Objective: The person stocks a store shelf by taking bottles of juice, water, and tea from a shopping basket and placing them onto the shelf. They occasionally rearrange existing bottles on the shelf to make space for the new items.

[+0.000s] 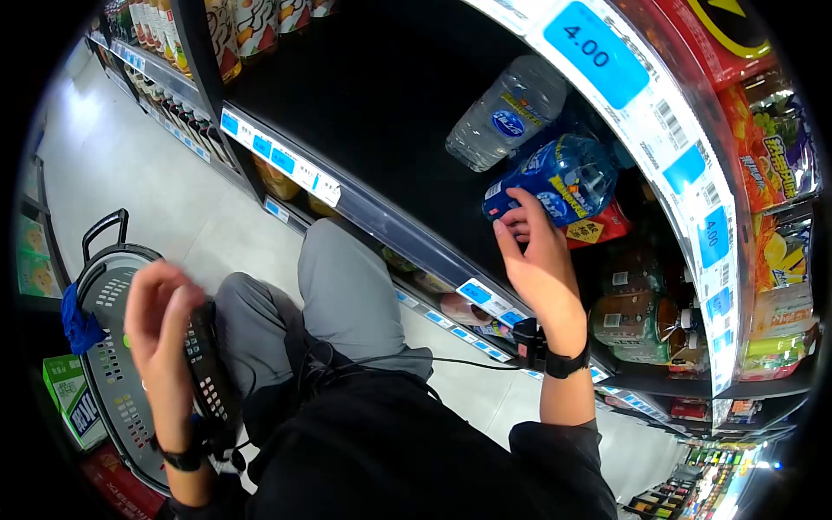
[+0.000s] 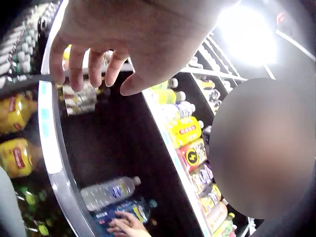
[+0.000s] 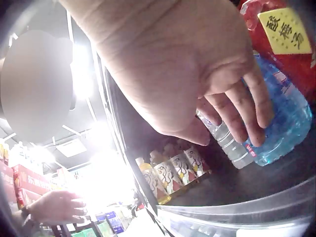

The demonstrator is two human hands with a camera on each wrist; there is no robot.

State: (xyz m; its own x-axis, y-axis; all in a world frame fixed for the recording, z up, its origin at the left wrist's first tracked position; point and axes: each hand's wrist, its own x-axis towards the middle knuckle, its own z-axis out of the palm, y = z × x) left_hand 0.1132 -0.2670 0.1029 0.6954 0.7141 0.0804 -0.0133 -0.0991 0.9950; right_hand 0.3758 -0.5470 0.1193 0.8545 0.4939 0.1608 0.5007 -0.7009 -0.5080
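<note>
My right hand [image 1: 539,260] is at the shelf, its fingers resting against the near end of a large blue-labelled bottle [image 1: 563,182] that lies on its side. In the right wrist view, the fingers [image 3: 249,106] lie loosely over the blue bottle [image 3: 284,118], not wrapped round it. A clear bottle with a blue oval label [image 1: 511,117] lies just beyond, and a red package with a yellow label [image 1: 598,227] is on the nearer side. My left hand [image 1: 160,325], blurred, hovers over the shopping basket with loosely bent fingers and nothing in them.
A grey shopping basket [image 1: 111,299] with a black handle stands on the floor to my left. The shelf's front edge [image 1: 373,221] carries price tags. Brown-capped drinks [image 1: 646,321] sit to the right, and patterned juice bottles [image 1: 256,30] stand at the far end.
</note>
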